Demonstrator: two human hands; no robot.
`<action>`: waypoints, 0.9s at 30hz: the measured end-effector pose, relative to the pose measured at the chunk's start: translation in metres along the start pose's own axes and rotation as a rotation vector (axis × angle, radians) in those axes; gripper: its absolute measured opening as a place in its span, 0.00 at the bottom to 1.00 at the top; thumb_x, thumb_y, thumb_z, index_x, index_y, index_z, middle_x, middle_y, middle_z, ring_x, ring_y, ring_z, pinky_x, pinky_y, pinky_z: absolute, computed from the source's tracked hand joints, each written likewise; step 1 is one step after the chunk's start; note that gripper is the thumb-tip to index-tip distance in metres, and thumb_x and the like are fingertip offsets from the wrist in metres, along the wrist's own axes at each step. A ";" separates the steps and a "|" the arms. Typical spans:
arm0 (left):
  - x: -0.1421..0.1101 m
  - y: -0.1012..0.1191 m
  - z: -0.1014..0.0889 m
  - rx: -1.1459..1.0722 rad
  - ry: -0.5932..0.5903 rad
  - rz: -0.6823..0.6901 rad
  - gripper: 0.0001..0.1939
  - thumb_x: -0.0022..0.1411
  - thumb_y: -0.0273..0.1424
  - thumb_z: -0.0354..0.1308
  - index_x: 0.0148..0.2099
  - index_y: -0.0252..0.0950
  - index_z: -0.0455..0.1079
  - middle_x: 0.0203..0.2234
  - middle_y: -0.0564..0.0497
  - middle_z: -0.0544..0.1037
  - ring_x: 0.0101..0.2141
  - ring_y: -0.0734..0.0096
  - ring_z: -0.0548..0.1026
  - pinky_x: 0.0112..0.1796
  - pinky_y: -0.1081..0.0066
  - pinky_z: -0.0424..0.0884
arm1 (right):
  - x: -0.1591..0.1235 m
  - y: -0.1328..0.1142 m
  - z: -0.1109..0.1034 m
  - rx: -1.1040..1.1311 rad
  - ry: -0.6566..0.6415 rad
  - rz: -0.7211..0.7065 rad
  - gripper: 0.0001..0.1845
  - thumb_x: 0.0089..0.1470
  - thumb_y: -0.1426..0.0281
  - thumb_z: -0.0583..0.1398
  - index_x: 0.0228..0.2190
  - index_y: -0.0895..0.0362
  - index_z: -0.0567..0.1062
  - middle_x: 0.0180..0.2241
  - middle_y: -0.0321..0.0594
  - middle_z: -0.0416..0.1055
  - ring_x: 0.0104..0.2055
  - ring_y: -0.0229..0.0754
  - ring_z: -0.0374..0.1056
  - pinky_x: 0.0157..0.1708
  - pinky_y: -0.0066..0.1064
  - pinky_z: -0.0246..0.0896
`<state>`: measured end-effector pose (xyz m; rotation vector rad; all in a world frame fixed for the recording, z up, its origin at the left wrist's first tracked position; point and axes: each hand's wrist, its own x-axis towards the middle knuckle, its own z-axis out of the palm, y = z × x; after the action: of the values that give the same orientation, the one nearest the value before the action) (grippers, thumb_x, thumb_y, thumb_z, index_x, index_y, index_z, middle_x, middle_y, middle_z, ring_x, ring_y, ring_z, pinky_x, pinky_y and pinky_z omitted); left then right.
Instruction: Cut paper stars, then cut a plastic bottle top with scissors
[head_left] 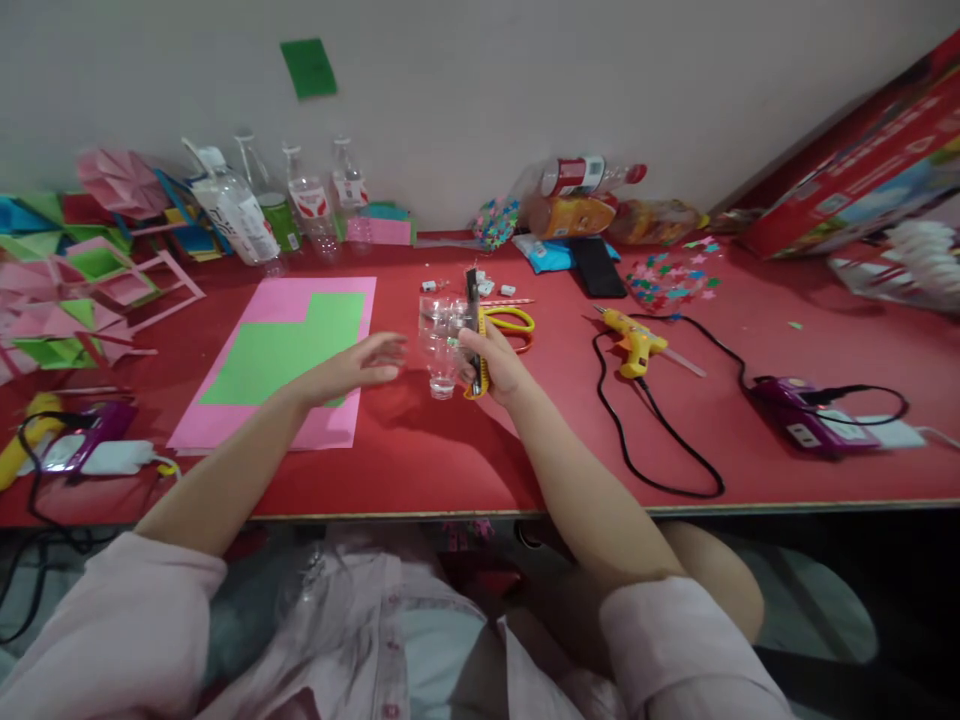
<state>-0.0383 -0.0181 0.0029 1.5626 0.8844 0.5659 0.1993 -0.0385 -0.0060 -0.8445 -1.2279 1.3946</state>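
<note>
My right hand [495, 360] is wrapped round a yellow and black utility knife [472, 300], which points away from me. Just left of it lies a clear plastic bottle part [441, 340], its neck toward me; whether my right fingers touch it I cannot tell. My left hand [371, 358] is open, fingers stretched toward the bottle part but apart from it. Behind my right hand are yellow-handled scissors [514, 318], partly hidden. Under my left forearm lie a green sheet [277, 355] and pink sheets [270, 300].
Clear bottles [309, 200] stand along the wall. A yellow glue gun [634, 340] with a looping black cord lies right, beside a purple power strip [814, 415]. A black phone [598, 268] lies at the back. Paper pieces [82, 270] crowd the left.
</note>
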 end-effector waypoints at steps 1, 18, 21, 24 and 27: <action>0.006 -0.001 0.010 -0.009 0.039 0.053 0.37 0.52 0.44 0.66 0.62 0.42 0.62 0.61 0.39 0.68 0.61 0.51 0.66 0.58 0.50 0.66 | -0.001 0.001 0.003 -0.023 0.002 -0.011 0.20 0.49 0.55 0.65 0.34 0.51 0.62 0.16 0.22 0.56 0.15 0.31 0.49 0.16 0.25 0.47; 0.019 -0.018 0.019 -0.480 0.501 0.336 0.26 0.48 0.38 0.67 0.47 0.43 0.60 0.42 0.52 0.74 0.39 0.70 0.76 0.45 0.63 0.70 | 0.003 0.005 -0.006 -0.771 0.077 0.044 0.18 0.42 0.76 0.58 0.39 0.54 0.70 0.33 0.36 0.67 0.32 0.40 0.64 0.34 0.32 0.60; 0.019 -0.015 0.018 -0.509 0.538 0.278 0.24 0.49 0.39 0.65 0.47 0.43 0.62 0.42 0.52 0.73 0.39 0.69 0.77 0.41 0.66 0.70 | 0.010 0.001 -0.005 -1.048 -0.045 -0.005 0.26 0.44 0.80 0.56 0.47 0.57 0.72 0.43 0.46 0.71 0.43 0.47 0.68 0.43 0.35 0.60; 0.019 -0.013 0.021 -0.550 0.530 0.210 0.24 0.51 0.40 0.64 0.48 0.41 0.63 0.41 0.50 0.75 0.39 0.67 0.77 0.41 0.64 0.70 | 0.028 -0.008 0.001 -1.300 -0.058 0.046 0.26 0.50 0.80 0.55 0.52 0.58 0.70 0.44 0.49 0.75 0.41 0.47 0.70 0.38 0.32 0.59; 0.018 -0.012 0.029 -0.579 0.505 0.180 0.23 0.51 0.41 0.64 0.47 0.40 0.64 0.38 0.51 0.76 0.37 0.66 0.77 0.42 0.62 0.70 | 0.057 -0.015 0.009 -1.568 -0.091 -0.003 0.18 0.58 0.76 0.52 0.49 0.58 0.72 0.39 0.50 0.77 0.39 0.50 0.70 0.37 0.34 0.56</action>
<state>-0.0075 -0.0212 -0.0166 0.9825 0.8474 1.2613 0.1825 0.0139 0.0173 -1.7554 -2.3508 0.1871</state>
